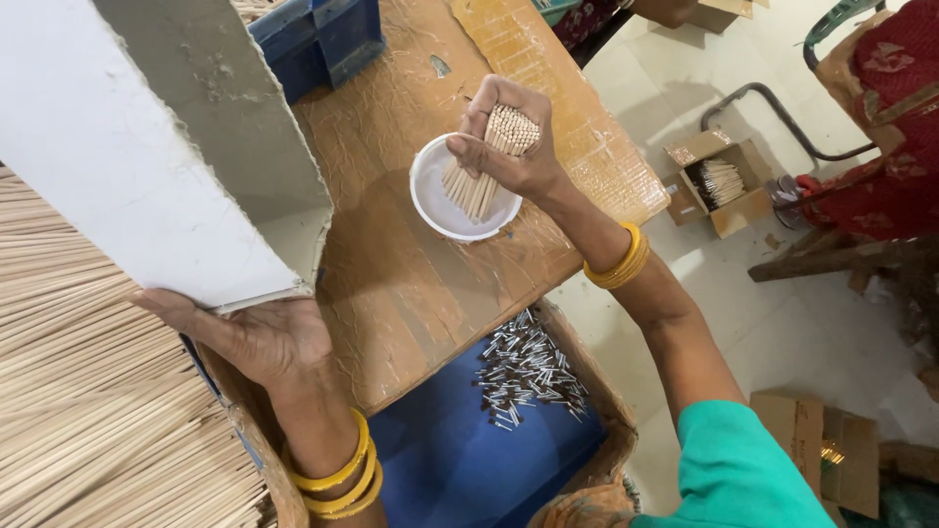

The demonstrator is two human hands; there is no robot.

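Wooden sticks [494, 156] — a tight bundle of short pale ones — stand gripped in the right hand [509, 147], fingers wrapped closed around them, their lower ends resting inside a white plastic bowl [430, 200]. The bowl sits near the far right edge of the brown-wrapped table [411, 284].

In this head view, the left hand [259, 337] lies palm up, fingers spread flat, under the corner of a large white cardboard sheet [127, 166] at the table's near left edge; it supports rather than clamps. Beside it, at the left, lies a deep heap of long pale sticks [88, 411]. Below the table's near edge, a blue-lined box [469, 460] holds small dark-and-silver pieces [528, 372].

The bundle looks loosely aligned — a slackened grip could let sticks fan out and tip the light bowl toward the table's edge. The sheet, merely balanced on an open palm, could slide off.
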